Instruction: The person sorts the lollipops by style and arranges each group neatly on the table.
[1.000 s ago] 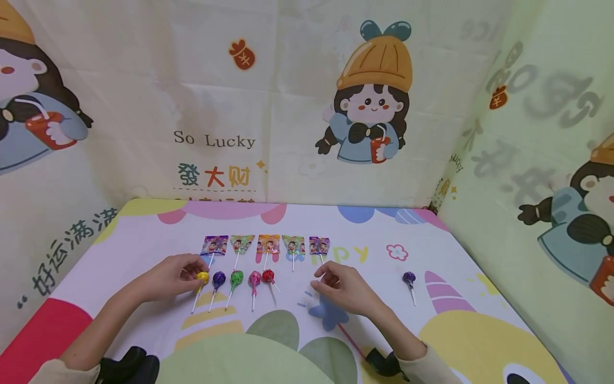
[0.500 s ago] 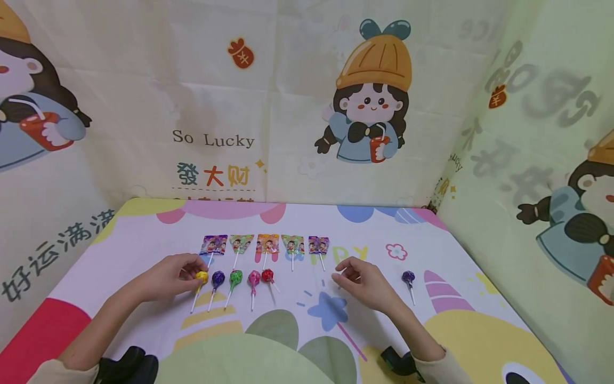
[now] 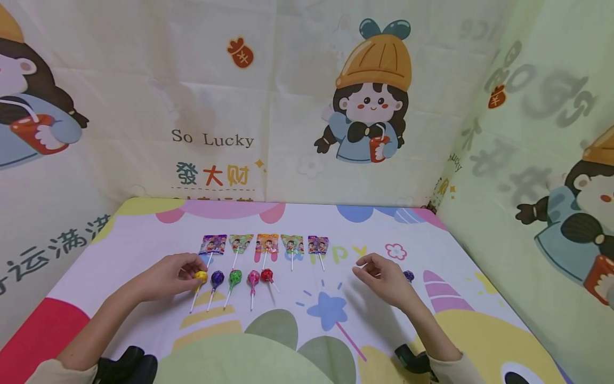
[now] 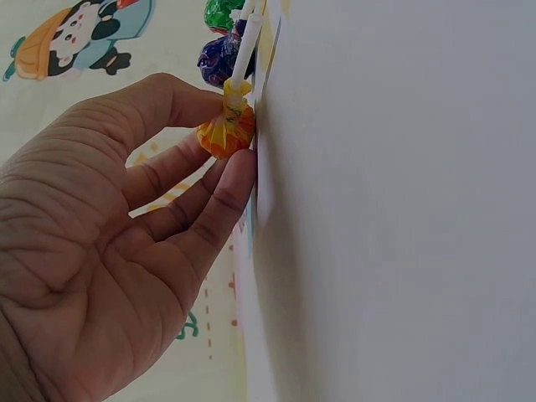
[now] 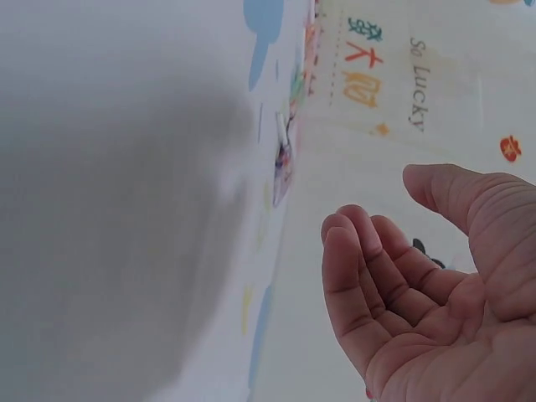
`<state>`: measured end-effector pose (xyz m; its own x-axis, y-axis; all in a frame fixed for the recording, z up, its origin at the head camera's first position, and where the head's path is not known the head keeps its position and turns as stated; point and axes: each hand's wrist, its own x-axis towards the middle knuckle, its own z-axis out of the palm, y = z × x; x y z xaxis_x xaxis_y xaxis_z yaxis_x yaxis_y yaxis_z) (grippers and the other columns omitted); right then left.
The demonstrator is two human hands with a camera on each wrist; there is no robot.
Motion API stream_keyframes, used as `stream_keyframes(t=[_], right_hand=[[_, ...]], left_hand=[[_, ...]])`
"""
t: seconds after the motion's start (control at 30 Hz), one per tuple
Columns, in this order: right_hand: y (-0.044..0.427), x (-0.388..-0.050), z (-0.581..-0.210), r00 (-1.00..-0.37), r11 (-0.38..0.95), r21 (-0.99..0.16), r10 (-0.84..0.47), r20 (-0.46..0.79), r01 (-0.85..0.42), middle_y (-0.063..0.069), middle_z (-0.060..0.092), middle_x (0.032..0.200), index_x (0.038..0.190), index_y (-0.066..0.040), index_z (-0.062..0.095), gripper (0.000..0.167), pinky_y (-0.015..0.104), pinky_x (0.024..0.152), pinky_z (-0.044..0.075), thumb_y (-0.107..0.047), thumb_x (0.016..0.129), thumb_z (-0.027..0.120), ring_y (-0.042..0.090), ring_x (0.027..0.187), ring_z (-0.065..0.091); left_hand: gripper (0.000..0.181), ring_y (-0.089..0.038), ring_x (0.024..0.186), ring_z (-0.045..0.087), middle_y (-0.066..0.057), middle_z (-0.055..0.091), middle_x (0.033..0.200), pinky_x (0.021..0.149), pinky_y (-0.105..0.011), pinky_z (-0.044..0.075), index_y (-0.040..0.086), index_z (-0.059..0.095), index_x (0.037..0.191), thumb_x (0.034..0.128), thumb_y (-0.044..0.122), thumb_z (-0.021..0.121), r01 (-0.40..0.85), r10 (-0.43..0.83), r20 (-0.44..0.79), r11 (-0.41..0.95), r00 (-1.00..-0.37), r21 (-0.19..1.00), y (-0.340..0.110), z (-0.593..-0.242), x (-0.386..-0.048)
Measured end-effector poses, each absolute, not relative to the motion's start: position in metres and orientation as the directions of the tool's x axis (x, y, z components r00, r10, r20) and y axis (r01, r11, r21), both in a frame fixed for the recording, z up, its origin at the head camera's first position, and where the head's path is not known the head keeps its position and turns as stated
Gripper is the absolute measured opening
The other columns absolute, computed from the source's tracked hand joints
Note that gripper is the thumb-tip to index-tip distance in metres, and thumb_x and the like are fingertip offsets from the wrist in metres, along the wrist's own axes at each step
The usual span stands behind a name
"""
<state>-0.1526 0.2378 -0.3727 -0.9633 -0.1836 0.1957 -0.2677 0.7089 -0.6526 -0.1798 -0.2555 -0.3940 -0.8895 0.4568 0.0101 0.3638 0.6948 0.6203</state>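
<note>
My left hand [image 3: 174,277] pinches a yellow lollipop [image 3: 201,277] at the left end of the near row; in the left wrist view its yellow wrapper [image 4: 224,134] sits between thumb and fingers, white stick pointing up there. Beside it lie a purple lollipop [image 3: 217,278], a green one [image 3: 235,277], a pink one [image 3: 253,277] and a red one [image 3: 266,275]. My right hand [image 3: 386,280] hovers over the table's right part, fingers loosely bent, holding nothing; the right wrist view shows a gap between thumb and fingers. Partly hidden behind it lies another purple lollipop [image 3: 409,276].
Behind the near row lies a row of several flat-wrapped lollipops, from a purple one [image 3: 213,244] to another purple one [image 3: 318,245] at the right end. A printed cloth [image 3: 297,290] covers the table. Patterned curtains [image 3: 297,106] enclose the back and sides.
My right hand has moved right, away from the end of the far row, and now partly covers the lone purple lollipop. My left hand stays on the yellow lollipop.
</note>
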Motion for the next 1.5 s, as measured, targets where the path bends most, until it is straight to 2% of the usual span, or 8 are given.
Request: stream_keyframes(t=[0.37,0.67,1.0,1.37,1.5], right_hand=[[0.257,-0.155,-0.371,-0.977,0.705,-0.678,-0.116,0.177,-0.207,0.003,0.072,0.092,0.110,0.000,0.067,0.032,0.026,0.078,0.057,-0.021,0.090,0.079,0.018,0.088,0.070],[0.268,-0.156,-0.368,-0.983,0.722,-0.671,-0.075,0.166,-0.168,0.009,0.072,0.101,0.111,0.000,0.067,0.035,0.027,0.081,0.057,-0.023,0.088,0.082,0.023,0.094,0.071],[0.281,-0.159,-0.368,-0.989,0.738,-0.665,-0.027,0.145,-0.117,0.023,0.069,0.119,0.118,0.006,0.065,0.046,0.047,0.093,0.057,-0.022,0.087,0.083,0.037,0.112,0.066],[0.301,-0.160,-0.366,-0.987,0.753,-0.652,0.020,0.161,-0.091,0.025,0.068,0.120,0.120,0.005,0.064,0.048,0.048,0.094,0.056,-0.024,0.087,0.083,0.041,0.115,0.065],[0.310,-0.160,-0.365,-0.990,0.764,-0.641,0.031,0.141,-0.067,0.025,0.067,0.122,0.122,0.004,0.063,0.049,0.044,0.090,0.058,-0.026,0.088,0.082,0.042,0.115,0.064]], left_hand=[[0.024,-0.016,0.085,0.054,0.004,0.059,0.088,0.073,-0.022,0.053,0.010,0.066,0.106,0.0868,0.016,0.080,0.369,0.458,0.016,0.693,-0.889,0.620,-0.256,-0.395,-0.180],[0.025,-0.016,0.085,0.054,0.003,0.060,0.088,0.074,-0.021,0.053,0.010,0.067,0.106,0.0868,0.017,0.080,0.360,0.458,0.007,0.690,-0.889,0.628,-0.257,-0.395,-0.181],[0.024,-0.015,0.084,0.054,0.004,0.060,0.088,0.074,-0.021,0.053,0.010,0.066,0.105,0.0868,0.017,0.080,0.369,0.465,0.013,0.686,-0.885,0.627,-0.256,-0.394,-0.181],[0.025,-0.017,0.085,0.054,0.002,0.059,0.088,0.073,-0.021,0.053,0.009,0.066,0.105,0.0861,0.016,0.081,0.327,0.436,-0.011,0.691,-0.900,0.644,-0.255,-0.394,-0.180],[0.026,-0.017,0.085,0.054,0.002,0.059,0.088,0.073,-0.021,0.053,0.009,0.066,0.106,0.0860,0.016,0.081,0.327,0.436,-0.012,0.692,-0.900,0.644,-0.255,-0.394,-0.180]])
